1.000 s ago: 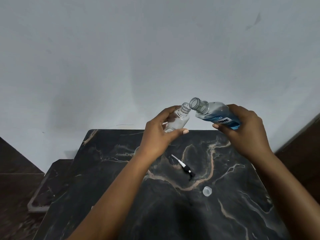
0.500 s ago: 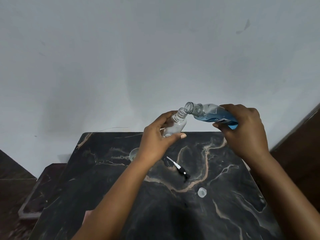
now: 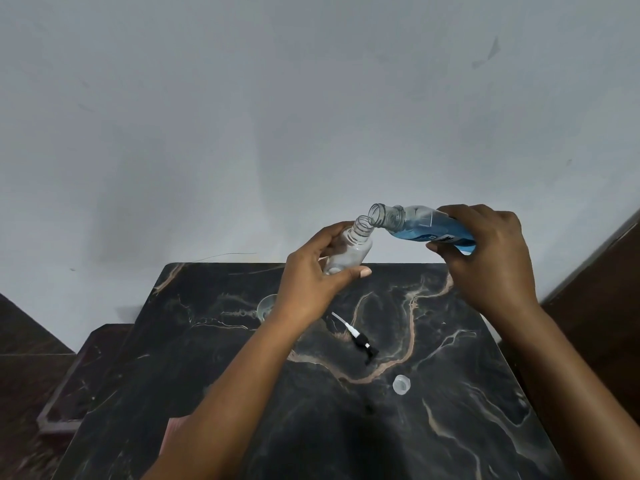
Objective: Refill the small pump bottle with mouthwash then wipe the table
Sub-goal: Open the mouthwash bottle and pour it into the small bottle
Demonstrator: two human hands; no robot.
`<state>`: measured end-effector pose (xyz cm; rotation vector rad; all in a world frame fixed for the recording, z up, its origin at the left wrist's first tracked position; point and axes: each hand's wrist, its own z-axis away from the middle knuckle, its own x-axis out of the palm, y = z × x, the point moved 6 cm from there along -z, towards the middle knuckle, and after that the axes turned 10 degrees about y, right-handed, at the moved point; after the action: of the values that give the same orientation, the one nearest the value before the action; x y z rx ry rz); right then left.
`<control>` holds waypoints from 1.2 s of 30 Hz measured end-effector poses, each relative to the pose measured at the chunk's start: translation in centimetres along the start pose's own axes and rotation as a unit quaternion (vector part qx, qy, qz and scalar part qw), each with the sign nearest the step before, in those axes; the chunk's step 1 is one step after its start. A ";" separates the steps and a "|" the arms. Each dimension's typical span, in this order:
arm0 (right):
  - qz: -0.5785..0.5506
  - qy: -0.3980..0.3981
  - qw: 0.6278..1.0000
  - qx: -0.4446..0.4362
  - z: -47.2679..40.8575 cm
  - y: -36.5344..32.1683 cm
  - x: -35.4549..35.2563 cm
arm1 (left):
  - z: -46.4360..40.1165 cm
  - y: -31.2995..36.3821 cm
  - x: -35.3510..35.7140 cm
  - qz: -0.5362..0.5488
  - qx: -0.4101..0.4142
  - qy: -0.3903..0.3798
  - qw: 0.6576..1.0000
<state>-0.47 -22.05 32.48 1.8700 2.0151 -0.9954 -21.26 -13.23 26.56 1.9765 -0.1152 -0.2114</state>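
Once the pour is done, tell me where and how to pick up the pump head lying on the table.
Pinch the pump head by its black collar, coming straight down from above. It lies flat on the marble table, thin white dip tube pointing away toward the wall; that tube looks too slim to hold well. The collar is the thickest part, with bare table on both sides for fingertips.

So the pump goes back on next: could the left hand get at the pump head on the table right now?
Probably not yet: the left hand grips the small bottle. The pump head lies uncovered just below it.
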 end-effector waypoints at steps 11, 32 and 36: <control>0.004 0.002 1.000 -0.006 -0.5 0.3 0.1 | 0.0 -0.1 0.1 -0.011 -0.008 -0.002 1.000; 0.020 0.016 0.999 -0.034 -0.8 -0.4 0.3 | -0.2 -0.6 -0.5 -0.027 -0.017 -0.001 0.999; 0.020 0.018 0.999 -0.038 -0.8 -0.5 0.2 | -0.1 -0.7 -0.7 -0.028 -0.020 0.006 0.999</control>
<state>-0.76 -21.43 33.13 1.8944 1.9988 -0.8681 -21.91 -12.71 25.98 1.9428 -0.0484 -0.2359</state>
